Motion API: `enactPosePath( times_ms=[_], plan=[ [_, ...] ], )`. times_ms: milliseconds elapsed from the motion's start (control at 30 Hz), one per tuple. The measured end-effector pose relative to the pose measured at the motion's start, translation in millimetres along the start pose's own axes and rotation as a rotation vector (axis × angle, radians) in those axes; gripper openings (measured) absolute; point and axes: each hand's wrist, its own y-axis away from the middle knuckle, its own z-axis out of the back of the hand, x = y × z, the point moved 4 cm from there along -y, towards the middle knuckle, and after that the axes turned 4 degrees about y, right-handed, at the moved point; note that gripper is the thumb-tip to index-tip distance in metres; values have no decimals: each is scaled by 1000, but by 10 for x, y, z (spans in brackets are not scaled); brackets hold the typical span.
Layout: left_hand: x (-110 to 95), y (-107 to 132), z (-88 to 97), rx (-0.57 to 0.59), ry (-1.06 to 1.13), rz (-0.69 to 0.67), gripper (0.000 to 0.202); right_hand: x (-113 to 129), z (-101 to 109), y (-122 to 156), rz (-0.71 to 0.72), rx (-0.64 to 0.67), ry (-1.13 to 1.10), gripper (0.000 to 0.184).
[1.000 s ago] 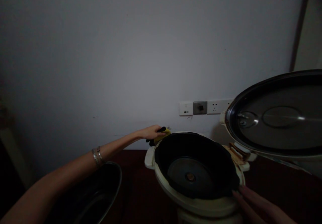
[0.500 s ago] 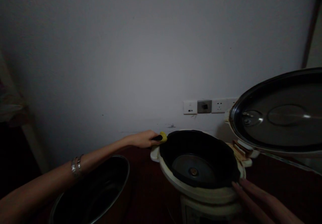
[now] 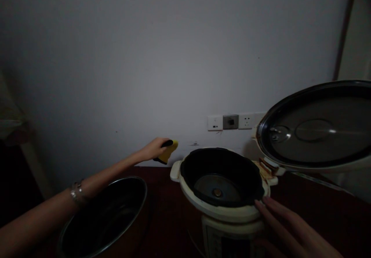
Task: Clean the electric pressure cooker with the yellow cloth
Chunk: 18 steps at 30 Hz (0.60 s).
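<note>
My left hand (image 3: 155, 149) is closed on a yellow and black cloth (image 3: 168, 152), raised just left of the electric pressure cooker (image 3: 226, 214) and close to the wall. The cooker stands with its lid (image 3: 317, 134) swung up to the right. Inside its dark cavity, a round plate with a small knob in the middle shows. My right hand (image 3: 290, 227) lies at the cooker's front right rim, its fingers stretched out and the tips touching the edge. Below my left forearm sits a dark inner pot (image 3: 142, 200) with a shiny rim, tilted in view.
A row of wall sockets and a switch (image 3: 230, 122) sits behind the cooker. The dark red tabletop (image 3: 162, 196) runs between the pot and the cooker. The raised lid takes up the right side. At the far left is a dim, unclear object.
My left hand has lifted off the cooker's left rim and moved up and left with the cloth, now showing more of it. My right hand stays at the rim. The view has shifted slightly.
</note>
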Motion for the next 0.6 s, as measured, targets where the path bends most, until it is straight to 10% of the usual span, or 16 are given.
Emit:
enactPosePath(
  times_ms=[200, 600],
  plan=[
    [-66, 288, -452, 137, -18, -54, 25, 25, 68, -74, 15, -18, -40, 57],
    [-327, 855, -319, 131, -63, -15, 35, -7, 2, -7, 19, -38, -8, 57]
  ],
)
